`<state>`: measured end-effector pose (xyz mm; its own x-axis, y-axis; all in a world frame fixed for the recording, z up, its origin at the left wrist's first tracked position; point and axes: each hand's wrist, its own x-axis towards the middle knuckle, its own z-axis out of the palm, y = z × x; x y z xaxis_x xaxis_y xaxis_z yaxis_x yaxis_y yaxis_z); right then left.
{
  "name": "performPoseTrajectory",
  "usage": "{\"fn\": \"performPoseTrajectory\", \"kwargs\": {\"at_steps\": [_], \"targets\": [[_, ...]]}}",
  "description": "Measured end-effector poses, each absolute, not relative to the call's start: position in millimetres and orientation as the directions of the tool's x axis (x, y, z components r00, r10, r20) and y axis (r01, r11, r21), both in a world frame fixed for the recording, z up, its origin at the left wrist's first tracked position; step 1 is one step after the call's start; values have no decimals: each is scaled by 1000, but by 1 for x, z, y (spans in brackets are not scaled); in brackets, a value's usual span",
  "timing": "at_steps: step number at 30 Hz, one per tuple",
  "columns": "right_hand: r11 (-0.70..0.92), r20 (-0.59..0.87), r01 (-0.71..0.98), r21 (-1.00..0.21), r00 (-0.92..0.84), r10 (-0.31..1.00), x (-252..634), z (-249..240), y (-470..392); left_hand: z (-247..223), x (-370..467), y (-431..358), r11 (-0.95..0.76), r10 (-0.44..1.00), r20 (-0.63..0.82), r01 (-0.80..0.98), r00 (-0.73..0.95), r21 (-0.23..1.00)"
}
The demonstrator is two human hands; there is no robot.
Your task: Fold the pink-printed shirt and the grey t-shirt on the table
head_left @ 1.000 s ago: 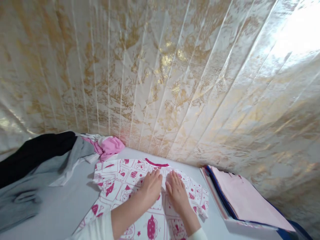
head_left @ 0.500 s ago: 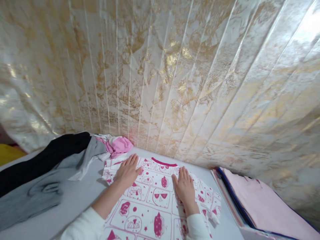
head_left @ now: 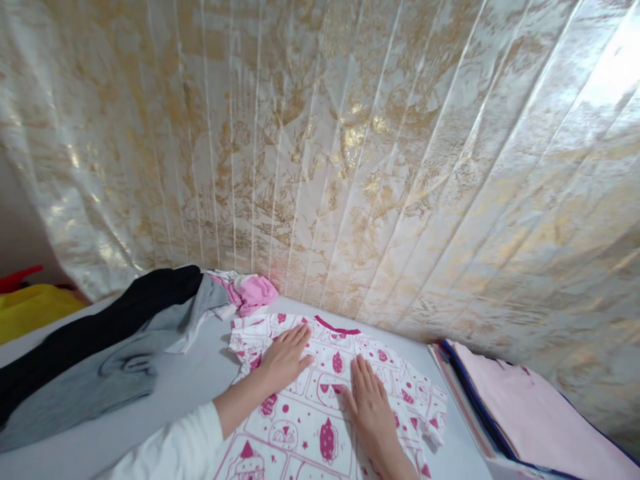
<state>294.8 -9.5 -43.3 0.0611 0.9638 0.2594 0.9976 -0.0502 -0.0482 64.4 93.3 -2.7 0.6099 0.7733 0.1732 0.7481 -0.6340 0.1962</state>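
A white short-sleeved shirt (head_left: pixel 327 433) with a magenta cartoon print lies spread out, its magenta neckline toward the curtain. My left hand (head_left: pixel 285 360) rests flat on its upper left part, palm down, just below the collar. On the right half of the chest lies my right hand (head_left: pixel 371 407), also flat, its thumb a little apart from the fingers. Neither hand grips the cloth. The shirt's lower end runs out of the bottom of the view.
Gold-and-silver patterned curtain (head_left: pixel 320 147) hangs behind the white surface (head_left: pixel 200 380). At left lie black clothing (head_left: pixel 115 327), grey clothing (head_left: pixel 95 387) and pink-and-white cloth (head_left: pixel 255 292), with something yellow (head_left: pixel 40 308) beyond. A folded stack topped by a pink garment (head_left: pixel 530 407) sits at right.
My left hand has slid right, closer to the collar's middle. My right hand has moved down the chest, toward me. The view has turned slightly left.
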Motion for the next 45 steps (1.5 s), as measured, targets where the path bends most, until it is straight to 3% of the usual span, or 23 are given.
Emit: {"fn": "performPoseTrajectory", "kwargs": {"at_steps": [6, 11, 18, 26, 31, 33, 40, 42, 45], "targets": [[-234, 136, 972, 37, 227, 964, 317, -36, -32, -9, 42, 139, -547, 834, 203, 817, 513, 183], [-251, 124, 966, 60, 242, 962, 322, -35, -28, -13, 44, 139, -565, 820, 219, 810, 529, 157], [-243, 141, 969, 47, 234, 962, 318, -35, -29, -14, 78, 118, -726, 687, 212, 673, 695, 141], [-228, 156, 973, 30, 221, 963, 321, -35, -28, -11, 73, 152, -661, 750, 178, 731, 637, 168], [-236, 152, 972, -9, 235, 960, 322, -31, -27, 4, 54, 123, -687, 727, 144, 704, 672, 182], [-182, 191, 982, -53, 189, 963, 307, -31, -37, 7, 38, 91, -708, 706, 150, 681, 692, 187], [279, 247, 955, -105, -246, 937, 218, -26, -99, -2, -17, 11, -734, 679, 181, 654, 711, 183], [235, 236, 967, -93, -208, 949, 226, -26, -107, 0, -20, 12, -715, 699, 153, 680, 699, 163], [-5, 224, 999, -41, 14, 975, 274, -28, -106, 5, -17, 21, -708, 706, 119, 691, 698, 149]]}}
